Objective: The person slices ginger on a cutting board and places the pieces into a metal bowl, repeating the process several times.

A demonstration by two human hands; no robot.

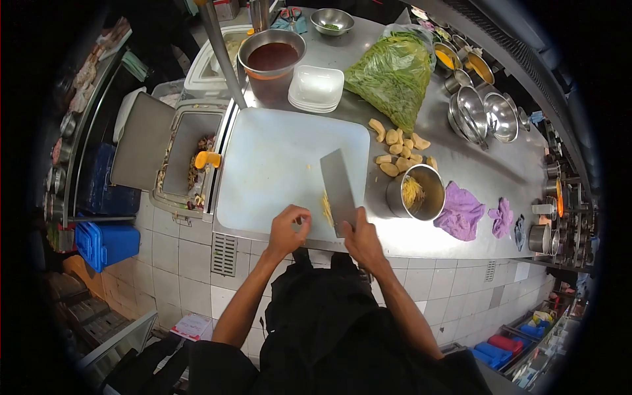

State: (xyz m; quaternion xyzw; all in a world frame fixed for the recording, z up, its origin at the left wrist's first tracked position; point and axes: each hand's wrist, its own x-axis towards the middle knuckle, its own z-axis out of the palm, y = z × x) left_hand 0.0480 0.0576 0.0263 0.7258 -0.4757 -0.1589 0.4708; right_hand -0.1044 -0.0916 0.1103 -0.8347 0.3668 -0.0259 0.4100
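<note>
1. A steel pot [415, 192] right of the cutting board [276, 164] holds yellow shreds; a big bowl [272, 58] behind holds dark red sauce.
2. The right hand [361, 238] grips a cleaver [338, 187], blade flat on the board beside yellow shreds [326, 207].
3. The left hand [288, 227] rests curled at the board's near edge, holding nothing visible.
4. Ginger pieces [398, 150], a bag of greens [392, 76] and purple cloths [461, 212] lie nearby.

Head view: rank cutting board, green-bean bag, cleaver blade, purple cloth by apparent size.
1. cutting board
2. green-bean bag
3. cleaver blade and larger purple cloth: look alike, not ranked; fisheye also skews size.
</note>
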